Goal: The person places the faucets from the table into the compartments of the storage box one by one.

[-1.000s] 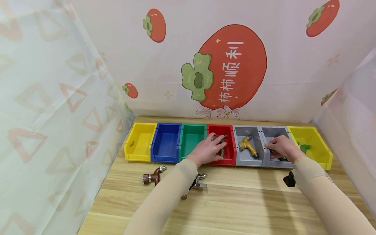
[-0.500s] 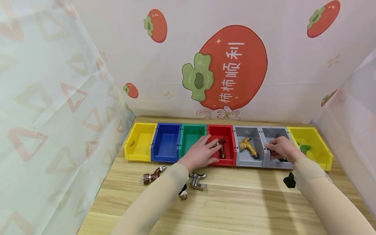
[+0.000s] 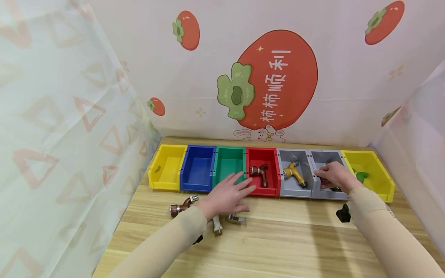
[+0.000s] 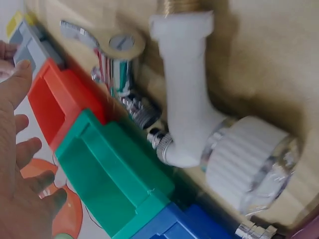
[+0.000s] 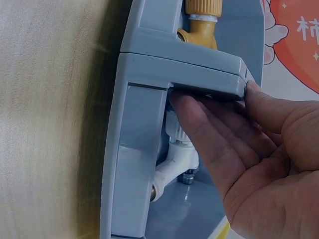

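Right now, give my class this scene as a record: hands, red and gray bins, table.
Left hand: spread open, holding nothing
Right hand: grips the left wall of the right gray bin
Red bin: brown tap
Left gray bin: yellow tap
Right gray bin: white tap
Table: second brown tap, second white tap, chrome tap

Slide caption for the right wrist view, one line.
Right hand grips the side of a grey bin holding a white tap; a yellow tap sits in the next bin.
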A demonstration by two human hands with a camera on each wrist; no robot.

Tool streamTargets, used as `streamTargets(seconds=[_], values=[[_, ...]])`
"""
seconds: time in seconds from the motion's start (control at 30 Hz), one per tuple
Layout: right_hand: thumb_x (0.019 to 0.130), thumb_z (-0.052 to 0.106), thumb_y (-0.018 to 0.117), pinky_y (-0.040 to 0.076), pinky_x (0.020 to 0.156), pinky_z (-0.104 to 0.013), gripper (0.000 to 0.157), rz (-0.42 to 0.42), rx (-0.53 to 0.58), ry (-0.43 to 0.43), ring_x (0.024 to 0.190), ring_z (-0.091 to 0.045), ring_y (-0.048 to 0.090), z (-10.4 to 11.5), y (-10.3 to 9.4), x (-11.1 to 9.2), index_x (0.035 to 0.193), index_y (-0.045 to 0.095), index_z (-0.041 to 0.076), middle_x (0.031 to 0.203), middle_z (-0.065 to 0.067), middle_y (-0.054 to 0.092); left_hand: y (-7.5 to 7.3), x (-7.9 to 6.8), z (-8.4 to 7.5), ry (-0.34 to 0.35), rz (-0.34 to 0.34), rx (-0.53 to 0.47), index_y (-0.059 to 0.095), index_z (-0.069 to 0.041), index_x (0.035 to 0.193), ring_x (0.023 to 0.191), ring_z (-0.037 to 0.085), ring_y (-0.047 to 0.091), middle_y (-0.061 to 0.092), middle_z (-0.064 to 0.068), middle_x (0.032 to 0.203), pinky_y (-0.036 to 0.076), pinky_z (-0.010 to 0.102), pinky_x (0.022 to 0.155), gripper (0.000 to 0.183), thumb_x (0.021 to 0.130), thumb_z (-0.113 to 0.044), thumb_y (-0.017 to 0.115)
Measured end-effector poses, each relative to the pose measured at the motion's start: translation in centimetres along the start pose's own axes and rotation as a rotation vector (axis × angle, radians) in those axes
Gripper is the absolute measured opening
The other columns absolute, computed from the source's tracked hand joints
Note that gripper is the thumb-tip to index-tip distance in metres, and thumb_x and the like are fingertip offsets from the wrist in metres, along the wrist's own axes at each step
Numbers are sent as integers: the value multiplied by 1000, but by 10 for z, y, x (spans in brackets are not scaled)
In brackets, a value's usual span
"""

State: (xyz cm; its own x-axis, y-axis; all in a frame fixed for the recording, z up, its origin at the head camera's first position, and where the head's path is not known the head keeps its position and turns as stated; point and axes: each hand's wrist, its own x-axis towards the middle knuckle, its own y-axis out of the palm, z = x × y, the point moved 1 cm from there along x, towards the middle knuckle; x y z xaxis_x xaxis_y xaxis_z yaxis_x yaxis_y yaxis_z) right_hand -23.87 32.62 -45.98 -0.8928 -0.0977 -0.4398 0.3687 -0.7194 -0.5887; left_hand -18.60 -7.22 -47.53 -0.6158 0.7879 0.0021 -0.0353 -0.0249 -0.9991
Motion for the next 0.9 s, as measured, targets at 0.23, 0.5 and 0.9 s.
streamTargets(seconds=[0.23, 0.5, 0.9], values=[[107, 23, 58, 63, 75, -40, 43, 3, 19, 4, 76, -22, 70, -1, 0, 1, 122, 61, -17, 86, -12, 65, 10, -25, -17, -5, -9, -34, 45, -22, 157, 150, 40, 32, 40, 6, 162, 31, 55, 121, 77, 94, -61, 64], [107, 22, 57, 63, 75, -39, 44, -2, 19, 7, 76, -20, 70, -3, 0, 2, 124, 59, -18, 87, -12, 67, 30, -47, -23, 19, 7, -7, 49, -22, 154, 146, 42, 38, 45, 8, 159, 37, 55, 117, 74, 93, -61, 66], [107, 22, 57, 64, 74, -40, 42, -3, 38, -2, 76, -22, 70, -4, 1, 2, 121, 60, -17, 86, -11, 66, 45, -57, -18, 75, 9, 36, 50, -23, 153, 135, 33, 52, 51, 4, 154, 45, 52, 111, 66, 96, -51, 68]])
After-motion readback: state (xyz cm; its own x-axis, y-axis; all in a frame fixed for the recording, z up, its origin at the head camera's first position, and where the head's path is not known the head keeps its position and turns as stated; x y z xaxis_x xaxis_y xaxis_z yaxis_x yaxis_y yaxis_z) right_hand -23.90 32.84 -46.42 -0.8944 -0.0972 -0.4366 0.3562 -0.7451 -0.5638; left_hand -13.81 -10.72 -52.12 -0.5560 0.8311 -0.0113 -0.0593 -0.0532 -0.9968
